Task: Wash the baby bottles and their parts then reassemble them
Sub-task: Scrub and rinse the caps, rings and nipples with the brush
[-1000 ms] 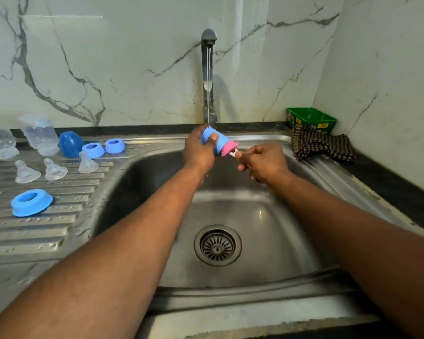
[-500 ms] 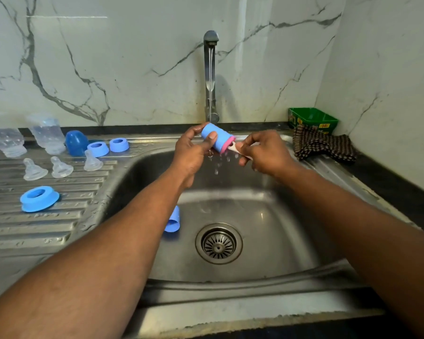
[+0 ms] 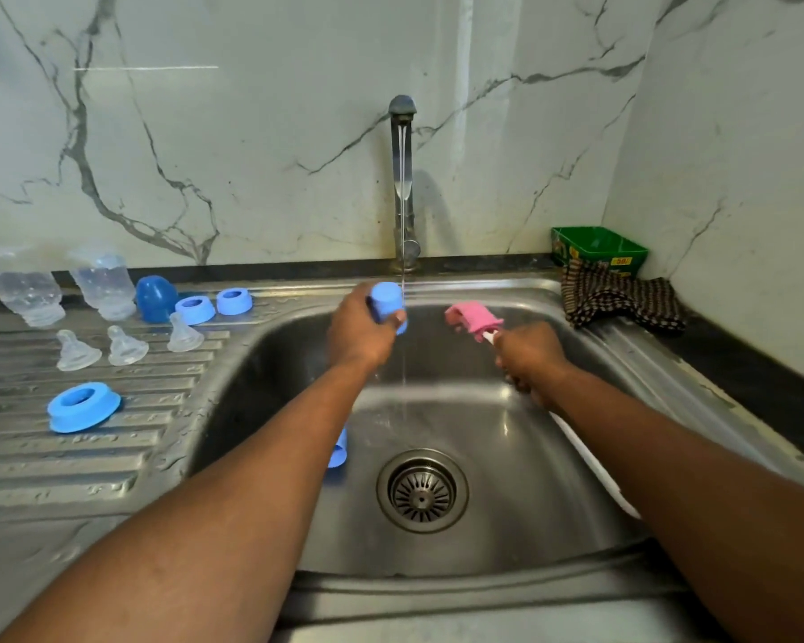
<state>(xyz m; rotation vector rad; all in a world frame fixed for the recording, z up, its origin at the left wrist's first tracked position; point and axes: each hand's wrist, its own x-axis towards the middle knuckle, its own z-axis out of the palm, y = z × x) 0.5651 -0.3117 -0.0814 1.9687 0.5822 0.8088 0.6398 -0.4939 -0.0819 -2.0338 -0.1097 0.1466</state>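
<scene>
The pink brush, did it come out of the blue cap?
Yes. The pink brush, held by the right hand, has pulled out rightward, away from the tap; the left hand keeps the blue cap.

Soft, even light is filling the room, and it is looking like daylight, though its source is not showing. A thin bright streak is glaring on the marble wall, far left of the tap. The tap is casting a faint grey shadow on the wall just to its right. The steel sink is shining in pale patches below the tap. The pink brush head, right of the tap, is smearing with blur. The picture edges are bending outward, and the arms at the bottom are looking stretched and soft.
</scene>
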